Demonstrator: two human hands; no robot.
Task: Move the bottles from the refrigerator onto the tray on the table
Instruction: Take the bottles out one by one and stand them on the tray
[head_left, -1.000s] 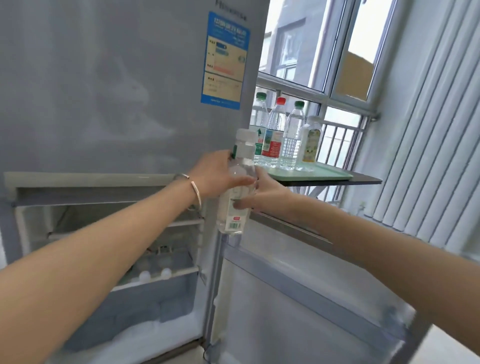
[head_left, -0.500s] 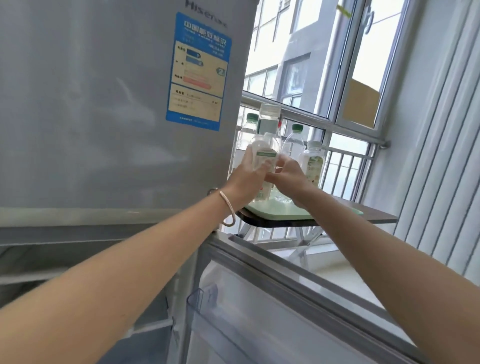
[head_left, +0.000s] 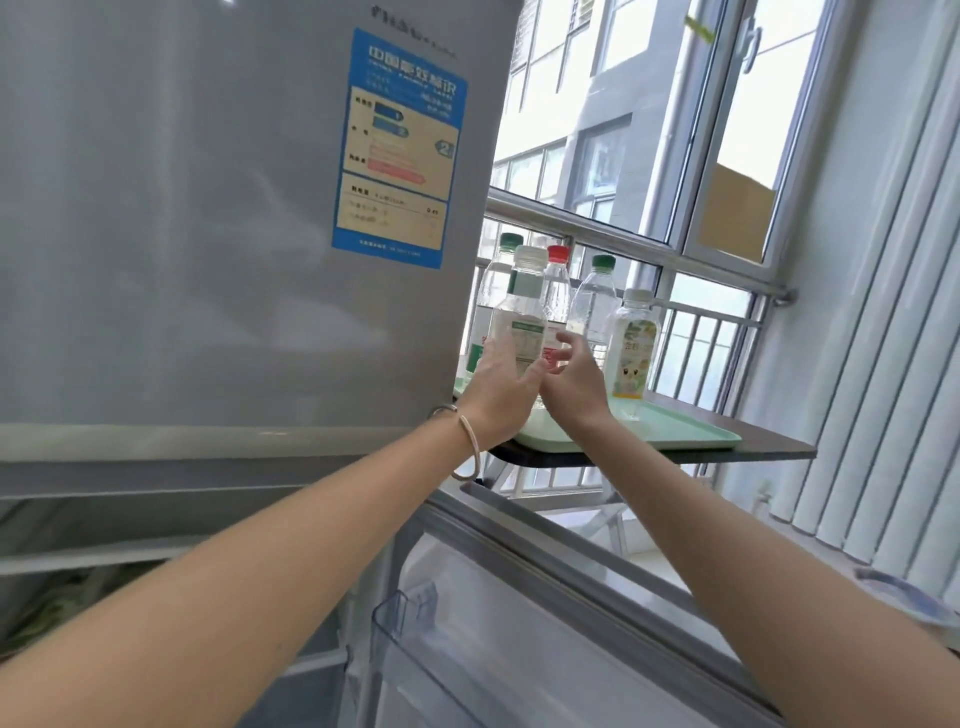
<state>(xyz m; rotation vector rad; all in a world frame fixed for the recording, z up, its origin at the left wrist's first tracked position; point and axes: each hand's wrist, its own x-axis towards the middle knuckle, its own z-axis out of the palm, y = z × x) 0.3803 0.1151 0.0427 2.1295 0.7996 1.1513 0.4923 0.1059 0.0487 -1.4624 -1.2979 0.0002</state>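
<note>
Bottles stood upright on the pale green tray (head_left: 675, 439), which lay on the dark tabletop (head_left: 769, 451) by the window. The nearest bottle (head_left: 522, 317) was clear with a white cap and a green-and-white label, and the left hand (head_left: 501, 392) had its grip around the lower body, at the tray's left end. The right hand (head_left: 574, 376) was just beside it, fingers spread and its grip released, holding nothing. Behind stood a green-capped bottle (head_left: 493, 291) partly hidden by the fridge (head_left: 208, 234), a red-capped bottle (head_left: 557, 283), another green-capped bottle (head_left: 595, 301), and a squat white-capped bottle (head_left: 635, 348) with a yellow-green label. A bangle (head_left: 467, 439) circled the left wrist. The fridge's open door (head_left: 545, 623) lay below both forearms, between the person and the tabletop. Vertical blinds (head_left: 883, 312) hung at the right.
</note>
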